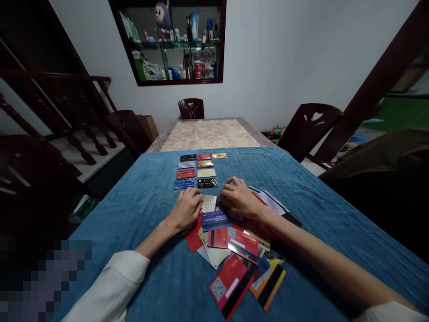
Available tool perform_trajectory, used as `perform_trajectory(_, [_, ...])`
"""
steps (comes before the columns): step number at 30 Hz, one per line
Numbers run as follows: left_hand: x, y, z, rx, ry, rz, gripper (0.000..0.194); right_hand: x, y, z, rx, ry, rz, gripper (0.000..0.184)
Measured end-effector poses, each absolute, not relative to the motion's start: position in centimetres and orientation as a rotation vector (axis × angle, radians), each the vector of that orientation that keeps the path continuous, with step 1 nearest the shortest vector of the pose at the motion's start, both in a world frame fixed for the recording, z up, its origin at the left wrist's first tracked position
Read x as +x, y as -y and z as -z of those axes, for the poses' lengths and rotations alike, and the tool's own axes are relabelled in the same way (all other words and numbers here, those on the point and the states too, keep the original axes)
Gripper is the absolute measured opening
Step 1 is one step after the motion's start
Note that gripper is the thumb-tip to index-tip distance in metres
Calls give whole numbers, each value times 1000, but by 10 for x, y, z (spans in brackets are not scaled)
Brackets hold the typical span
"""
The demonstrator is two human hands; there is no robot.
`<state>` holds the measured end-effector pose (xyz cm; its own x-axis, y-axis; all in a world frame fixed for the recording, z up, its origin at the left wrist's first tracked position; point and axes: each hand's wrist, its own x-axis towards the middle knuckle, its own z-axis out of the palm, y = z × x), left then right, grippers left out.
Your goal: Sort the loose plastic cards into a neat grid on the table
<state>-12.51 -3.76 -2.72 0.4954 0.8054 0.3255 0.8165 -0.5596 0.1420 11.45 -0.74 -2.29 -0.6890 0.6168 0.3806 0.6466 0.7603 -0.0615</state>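
A loose heap of plastic cards lies in front of me. My left hand (186, 208) is at its left side, fingers bent and pressed together, the tips at the edge of a cream card (209, 203). On the far side, my right hand (238, 197) curls down over the heap; a dark card edge shows under its fingers, mostly hidden. Between and below the hands are a blue card (216, 221), a small red card (217, 238), a pink-red card (243, 243), another with a QR code (231, 281) and an orange card (268, 284). Several cards overlap.
Beyond the hands, cards stand in two columns, among them a blue patterned card (183, 184), a black card (207, 183) and a gold card (220, 155). A blue cloth (140, 192) covers the table's near part. Chairs (310, 123) flank the table.
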Motion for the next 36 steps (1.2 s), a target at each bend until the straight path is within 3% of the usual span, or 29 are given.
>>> perform_trajectory(7, [-122, 60, 32, -2754, 1396, 659, 22, 119, 32, 26, -904, 2590, 33, 15])
perform_trajectory(13, [-120, 75, 33, -2808, 1366, 702, 19, 119, 44, 27, -828, 2644, -51, 29])
perform_trajectory(22, [-118, 85, 34, -2911, 1344, 718, 32, 123, 48, 24, -787, 2735, -150, 41])
perform_trajectory(28, [-120, 85, 34, -2943, 1332, 724, 35, 123, 49, 20, -774, 2739, -168, 37])
perform_trajectory(36, [-121, 81, 37, -2913, 1289, 808, 22, 123, 48, 20, -730, 2724, -166, 30])
